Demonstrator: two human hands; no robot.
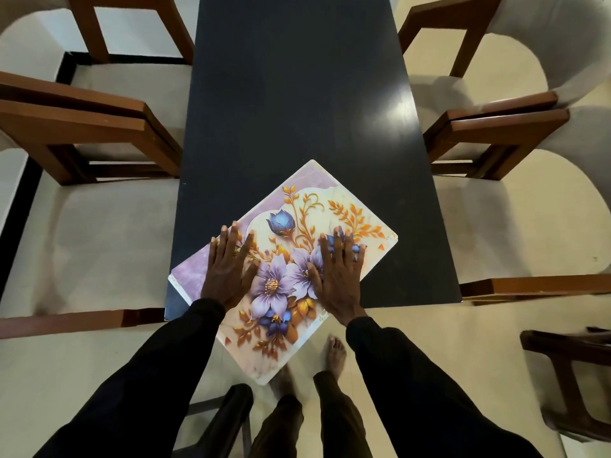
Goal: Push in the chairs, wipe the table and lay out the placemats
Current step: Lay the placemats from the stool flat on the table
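A floral placemat (pixel 307 209) with purple and orange flowers lies askew on the near end of the dark table (pixel 297 94). Its near corner hangs over the table's front edge. My left hand (pixel 228 269) lies flat on the mat's left part, fingers straight. My right hand (pixel 337 272) presses flat on the mat's right part, fingers spread. Two cushioned wooden chairs stand at the left side (pixel 99 226) and two at the right side (pixel 515 209), their seats up against the table's long edges.
Another dark wooden chair (pixel 568 375) stands at the lower right, away from the table. A dark chair back (pixel 228 414) is just in front of my legs. My bare feet stand on the pale floor (pixel 82 375).
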